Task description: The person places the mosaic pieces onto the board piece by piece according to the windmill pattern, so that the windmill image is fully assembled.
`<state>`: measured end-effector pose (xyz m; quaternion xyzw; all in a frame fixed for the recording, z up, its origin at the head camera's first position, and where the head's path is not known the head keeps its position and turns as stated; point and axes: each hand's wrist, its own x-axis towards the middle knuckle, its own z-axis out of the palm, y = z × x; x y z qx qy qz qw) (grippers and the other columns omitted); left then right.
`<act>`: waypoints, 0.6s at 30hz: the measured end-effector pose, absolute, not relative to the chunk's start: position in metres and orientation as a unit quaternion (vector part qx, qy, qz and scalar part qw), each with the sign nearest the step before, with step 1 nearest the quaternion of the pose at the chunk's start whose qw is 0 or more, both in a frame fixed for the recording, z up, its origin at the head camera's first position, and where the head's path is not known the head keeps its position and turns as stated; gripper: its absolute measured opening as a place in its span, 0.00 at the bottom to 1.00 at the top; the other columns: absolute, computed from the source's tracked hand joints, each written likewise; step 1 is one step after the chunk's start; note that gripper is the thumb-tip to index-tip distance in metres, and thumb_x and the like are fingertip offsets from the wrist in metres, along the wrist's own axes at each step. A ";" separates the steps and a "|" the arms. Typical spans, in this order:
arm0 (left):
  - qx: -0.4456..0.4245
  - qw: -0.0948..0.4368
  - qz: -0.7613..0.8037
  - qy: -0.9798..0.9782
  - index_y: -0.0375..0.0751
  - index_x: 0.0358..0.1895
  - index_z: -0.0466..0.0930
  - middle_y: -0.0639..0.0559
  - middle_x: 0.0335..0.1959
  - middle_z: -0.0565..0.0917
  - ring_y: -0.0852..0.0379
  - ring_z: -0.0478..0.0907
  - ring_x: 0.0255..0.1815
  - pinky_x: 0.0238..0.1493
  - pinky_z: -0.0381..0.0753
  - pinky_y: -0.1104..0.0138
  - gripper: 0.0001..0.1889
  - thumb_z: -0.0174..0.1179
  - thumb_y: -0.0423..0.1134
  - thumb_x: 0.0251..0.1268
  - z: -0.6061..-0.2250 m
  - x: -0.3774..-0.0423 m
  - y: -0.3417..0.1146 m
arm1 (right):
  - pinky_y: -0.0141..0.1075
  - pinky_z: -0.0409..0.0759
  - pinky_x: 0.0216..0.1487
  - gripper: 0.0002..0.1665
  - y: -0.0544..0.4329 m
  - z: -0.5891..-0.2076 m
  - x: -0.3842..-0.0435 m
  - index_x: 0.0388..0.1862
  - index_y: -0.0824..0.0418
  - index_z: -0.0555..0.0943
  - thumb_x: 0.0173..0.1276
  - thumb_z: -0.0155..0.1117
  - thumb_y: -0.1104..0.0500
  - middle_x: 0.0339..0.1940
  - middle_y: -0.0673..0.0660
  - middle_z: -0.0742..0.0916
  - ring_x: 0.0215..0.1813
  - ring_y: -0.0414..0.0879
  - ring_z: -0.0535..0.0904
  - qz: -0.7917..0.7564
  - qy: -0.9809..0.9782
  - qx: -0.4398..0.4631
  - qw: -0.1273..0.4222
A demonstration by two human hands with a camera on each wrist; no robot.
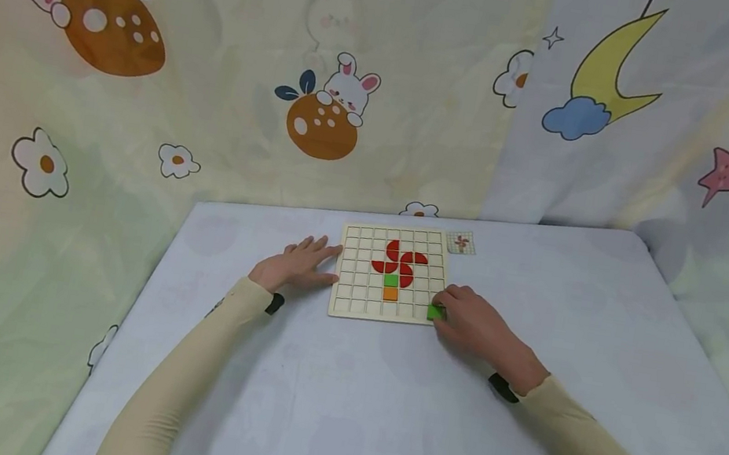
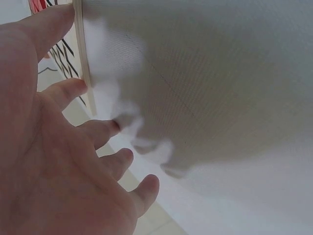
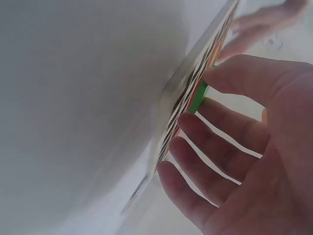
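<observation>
A square wooden grid board (image 1: 353, 301) lies on the table. On it, red quarter-round tiles (image 1: 405, 275) form a pinwheel, with a green square tile (image 1: 391, 280) and an orange square tile (image 1: 390, 294) in line below. My left hand (image 1: 298, 265) has its fingers spread at the board's left edge, thumb and index fingertip touching the rim in the left wrist view. Over the board's lower right corner, my right hand (image 1: 474, 324) pinches another green tile (image 3: 198, 97) between thumb and fingers; the other fingers extend along the board's edge.
A small pattern card (image 1: 461, 243) with a red pinwheel lies by the board's upper right corner. The table (image 1: 335, 414) has a white cloth, and a printed curtain (image 1: 230, 79) hangs right behind its far edge.
</observation>
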<state>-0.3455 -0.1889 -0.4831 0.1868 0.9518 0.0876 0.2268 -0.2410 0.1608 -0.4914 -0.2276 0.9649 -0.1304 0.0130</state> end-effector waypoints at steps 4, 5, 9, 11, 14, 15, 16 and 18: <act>0.185 0.227 0.091 0.952 0.59 0.82 0.46 0.44 0.84 0.42 0.37 0.35 0.84 0.80 0.41 0.40 0.41 0.50 0.65 0.73 -0.483 -0.345 -0.189 | 0.43 0.81 0.53 0.15 0.139 -0.492 -0.241 0.50 0.57 0.84 0.66 0.69 0.56 0.47 0.53 0.84 0.50 0.49 0.78 -0.112 0.959 -0.259 0.018; 0.185 0.227 0.090 0.952 0.59 0.82 0.46 0.44 0.84 0.41 0.37 0.35 0.84 0.80 0.41 0.40 0.41 0.50 0.65 0.73 -0.483 -0.345 -0.189 | 0.43 0.81 0.53 0.15 0.135 -0.493 -0.240 0.50 0.57 0.83 0.66 0.69 0.55 0.47 0.53 0.84 0.51 0.49 0.78 -0.109 0.958 -0.266 0.016; 0.191 0.227 0.087 0.951 0.59 0.82 0.45 0.44 0.85 0.41 0.38 0.35 0.84 0.80 0.41 0.40 0.41 0.49 0.66 0.73 -0.484 -0.345 -0.189 | 0.42 0.80 0.55 0.14 0.123 -0.495 -0.237 0.48 0.57 0.84 0.65 0.70 0.56 0.48 0.53 0.83 0.51 0.49 0.76 -0.097 0.954 -0.284 -0.007; 0.192 0.226 0.084 0.951 0.59 0.82 0.45 0.44 0.85 0.41 0.38 0.35 0.84 0.80 0.42 0.40 0.41 0.48 0.66 0.73 -0.484 -0.346 -0.189 | 0.42 0.80 0.56 0.12 0.118 -0.495 -0.236 0.46 0.56 0.84 0.65 0.71 0.57 0.47 0.53 0.82 0.51 0.49 0.75 -0.096 0.951 -0.293 -0.023; 0.191 0.224 0.084 0.952 0.59 0.82 0.45 0.44 0.84 0.41 0.37 0.35 0.84 0.80 0.42 0.40 0.41 0.49 0.66 0.73 -0.485 -0.346 -0.190 | 0.42 0.79 0.55 0.10 0.110 -0.495 -0.236 0.45 0.57 0.85 0.65 0.70 0.58 0.45 0.53 0.82 0.50 0.50 0.75 -0.094 0.946 -0.309 -0.043; 0.190 0.223 0.085 0.952 0.59 0.82 0.45 0.44 0.85 0.41 0.37 0.35 0.84 0.80 0.41 0.40 0.41 0.49 0.66 0.73 -0.485 -0.346 -0.190 | 0.42 0.79 0.55 0.10 0.108 -0.495 -0.236 0.45 0.56 0.85 0.65 0.70 0.57 0.44 0.53 0.82 0.50 0.50 0.75 -0.092 0.945 -0.311 -0.046; 0.190 0.223 0.085 0.952 0.59 0.82 0.45 0.44 0.84 0.41 0.37 0.35 0.84 0.80 0.41 0.39 0.41 0.49 0.66 0.73 -0.486 -0.346 -0.191 | 0.42 0.79 0.54 0.11 0.105 -0.495 -0.235 0.46 0.56 0.86 0.65 0.70 0.57 0.45 0.53 0.82 0.50 0.49 0.75 -0.091 0.944 -0.313 -0.047; 0.190 0.224 0.089 0.952 0.59 0.82 0.46 0.44 0.84 0.41 0.37 0.35 0.84 0.80 0.41 0.39 0.41 0.49 0.65 0.73 -0.485 -0.346 -0.191 | 0.42 0.79 0.54 0.12 0.101 -0.496 -0.236 0.48 0.55 0.87 0.66 0.70 0.56 0.46 0.52 0.83 0.51 0.49 0.75 -0.086 0.945 -0.312 -0.046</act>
